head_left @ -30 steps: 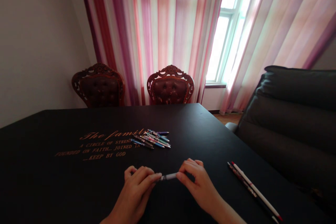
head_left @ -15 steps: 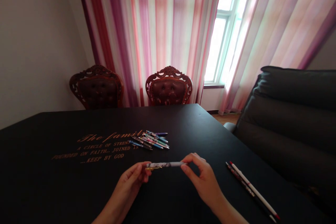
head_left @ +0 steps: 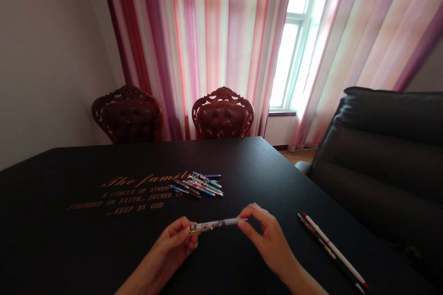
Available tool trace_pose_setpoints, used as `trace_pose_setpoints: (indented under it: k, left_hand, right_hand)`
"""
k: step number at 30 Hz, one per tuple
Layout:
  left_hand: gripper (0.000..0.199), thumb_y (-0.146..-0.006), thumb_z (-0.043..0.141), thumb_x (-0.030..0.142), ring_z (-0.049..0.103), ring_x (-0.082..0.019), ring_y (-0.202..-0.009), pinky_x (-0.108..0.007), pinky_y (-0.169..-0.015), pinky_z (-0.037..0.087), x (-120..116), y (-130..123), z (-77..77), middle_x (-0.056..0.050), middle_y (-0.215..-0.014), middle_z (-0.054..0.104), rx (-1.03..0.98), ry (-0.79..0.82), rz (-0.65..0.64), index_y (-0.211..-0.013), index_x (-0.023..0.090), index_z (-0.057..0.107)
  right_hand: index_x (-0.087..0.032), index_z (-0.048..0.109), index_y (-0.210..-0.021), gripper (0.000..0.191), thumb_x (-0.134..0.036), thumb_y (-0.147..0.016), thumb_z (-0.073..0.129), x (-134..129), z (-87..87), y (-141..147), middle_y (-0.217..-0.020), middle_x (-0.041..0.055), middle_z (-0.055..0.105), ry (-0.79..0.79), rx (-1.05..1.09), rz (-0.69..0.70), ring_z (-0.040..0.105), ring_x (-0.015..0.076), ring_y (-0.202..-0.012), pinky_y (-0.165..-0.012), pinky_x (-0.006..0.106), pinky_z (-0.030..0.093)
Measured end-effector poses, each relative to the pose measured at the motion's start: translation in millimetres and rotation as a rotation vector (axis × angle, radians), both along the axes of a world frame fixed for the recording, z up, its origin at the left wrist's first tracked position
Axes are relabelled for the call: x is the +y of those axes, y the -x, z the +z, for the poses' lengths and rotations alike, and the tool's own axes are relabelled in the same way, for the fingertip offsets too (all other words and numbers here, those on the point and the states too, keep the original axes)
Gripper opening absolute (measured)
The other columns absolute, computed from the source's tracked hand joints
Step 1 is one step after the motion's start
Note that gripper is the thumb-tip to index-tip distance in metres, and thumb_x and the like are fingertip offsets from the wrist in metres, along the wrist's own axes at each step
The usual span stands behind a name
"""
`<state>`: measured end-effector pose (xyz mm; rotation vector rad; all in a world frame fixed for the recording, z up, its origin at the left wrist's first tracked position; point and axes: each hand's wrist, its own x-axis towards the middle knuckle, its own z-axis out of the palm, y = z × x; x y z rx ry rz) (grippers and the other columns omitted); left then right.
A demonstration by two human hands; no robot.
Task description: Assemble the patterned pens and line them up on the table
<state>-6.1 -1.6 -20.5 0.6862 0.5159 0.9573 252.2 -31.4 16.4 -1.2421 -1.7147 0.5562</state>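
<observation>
While the left hand (head_left: 176,239) was closed around the gold clip (head_left: 200,229) end of a slim patterned pen (head_left: 216,224), the right hand (head_left: 266,235) pinched the opposite end, so that the pen spanned the gap between them. Both hands were gripping it, and the pen appeared to be held just above the near part of the black worktop (head_left: 259,161), not resting on it.

The hold looked well judged: a light pinch at each end left most of the barrel uncovered and open to view, and a firm grip on both sides guarded against a slip. Keeping the wrists relaxed and the pressure even would help keep the pen steady.

The barrel was pale, printed with a dark pattern, and tilted slightly, its right end a little farther away than the clip end. Finer details of the print were too small to make out.

Farther away and to the left, a loose bunch of multicoloured pens (head_left: 197,185) lay on the worktop beside gold lettering (head_left: 131,189). To the right, a white pen with a red tip (head_left: 334,249) lay alongside a dark pen (head_left: 316,235). Beyond the far edge stood two carved leather chairs (head_left: 223,115), with striped curtains (head_left: 207,32) behind them.
</observation>
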Motion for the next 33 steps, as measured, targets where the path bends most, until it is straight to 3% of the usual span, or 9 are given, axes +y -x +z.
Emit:
trace_pose_setpoints:
  k: [10, 19, 23, 27, 33]
  left_hand:
    - [0.005, -0.081, 0.071, 0.018, 0.055, -0.010, -0.067, -0.024, -0.070, 0.044, -5, -2, 12.9, -0.001, -0.071, 0.061, -0.076, 0.031, -0.042, -0.079, 0.015, 0.067]
    - [0.013, -0.073, 0.079, 0.015, 0.057, -0.009, -0.065, -0.021, -0.066, 0.045, -3, -1, 12.1, 0.000, -0.072, 0.063, -0.031, 0.074, -0.018, -0.072, 0.015, 0.066]
    - [0.013, -0.074, 0.079, 0.023, 0.057, -0.009, -0.062, -0.021, -0.064, 0.046, -3, -5, 13.5, -0.001, -0.070, 0.064, 0.005, 0.142, 0.059, -0.082, 0.016, 0.071]
    - [0.023, -0.070, 0.082, 0.026, 0.057, -0.009, -0.062, -0.019, -0.062, 0.047, 2, -6, 8.6, -0.002, -0.070, 0.066, 0.088, 0.111, 0.057, -0.089, 0.015, 0.073]
    - [0.030, -0.069, 0.082, 0.032, 0.063, -0.013, -0.070, -0.022, -0.066, 0.050, 10, -3, -5.0, -0.003, -0.077, 0.071, 0.160, 0.100, 0.058, -0.095, 0.017, 0.075]
  right_hand:
    - [-0.023, 0.066, -0.081, 0.013, -0.033, -0.087, 0.062, -2, 1.9, 2, -0.078, -0.0023, 0.065, 0.030, -0.007, -0.013, 0.059, 0.0193, -0.083, -0.091, 0.034, 0.033]
    - [-0.022, 0.068, -0.077, 0.015, -0.033, -0.086, 0.065, 2, -0.6, 0, -0.077, -0.0012, 0.066, 0.049, -0.016, 0.019, 0.060, 0.0189, -0.081, -0.081, 0.032, 0.038]
    - [-0.024, 0.072, -0.084, 0.007, -0.029, -0.085, 0.067, 7, -2.9, -2, -0.081, -0.0004, 0.067, 0.052, -0.026, 0.029, 0.060, 0.0191, -0.083, -0.079, 0.031, 0.039]
    - [-0.026, 0.072, -0.093, 0.013, -0.021, -0.082, 0.069, 8, -3.7, -3, -0.080, -0.0018, 0.067, 0.048, -0.095, -0.034, 0.061, 0.0182, -0.082, -0.083, 0.033, 0.036]
    - [-0.026, 0.071, -0.082, 0.008, -0.019, -0.079, 0.070, 2, 20.2, -4, -0.079, -0.0043, 0.069, 0.008, -0.216, -0.118, 0.061, 0.0167, -0.083, -0.090, 0.037, 0.029]
